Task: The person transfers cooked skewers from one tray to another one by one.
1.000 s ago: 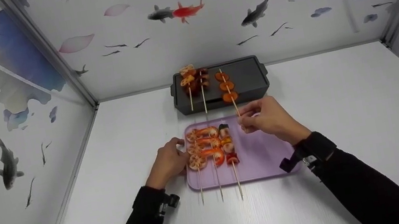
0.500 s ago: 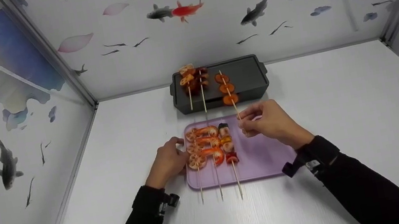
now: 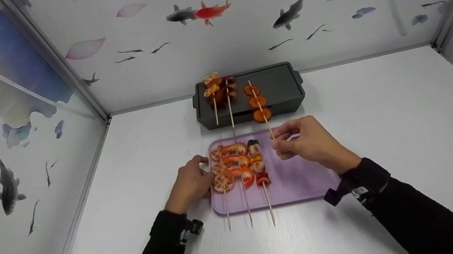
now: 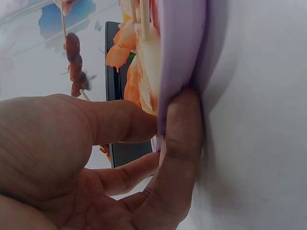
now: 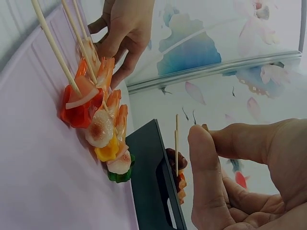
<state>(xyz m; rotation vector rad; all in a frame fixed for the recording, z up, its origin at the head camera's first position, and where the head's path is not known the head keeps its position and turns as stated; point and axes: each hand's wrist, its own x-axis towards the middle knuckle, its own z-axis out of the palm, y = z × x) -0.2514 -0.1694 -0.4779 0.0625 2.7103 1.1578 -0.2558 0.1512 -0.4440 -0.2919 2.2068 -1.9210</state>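
My right hand (image 3: 310, 140) pinches the stick of a skewer of round orange slices (image 3: 257, 102) between thumb and fingers. In the head view the slices overlap the dark grill box (image 3: 277, 85); the left wrist view shows the skewer held up apart from it. My left hand (image 3: 189, 182) grips the left rim of the purple tray (image 3: 301, 179), thumb on top and fingers beneath in the left wrist view. Lying on the tray are a lotus root skewer (image 3: 224, 183), a shrimp skewer (image 3: 247, 177) and a mixed skewer (image 5: 100, 128) with red, yellow and green pieces.
On the grill's left part lie a skewer with lotus root and orange chunks (image 3: 213, 90) and a skewer of dark brown pieces (image 3: 230, 86), sticks pointing toward me. White walls printed with fish stand behind and beside the white table (image 3: 392, 116).
My right hand has drawn slightly back toward me and to the right, bringing the orange-slice skewer a little nearer. The left hand stays on the tray rim.
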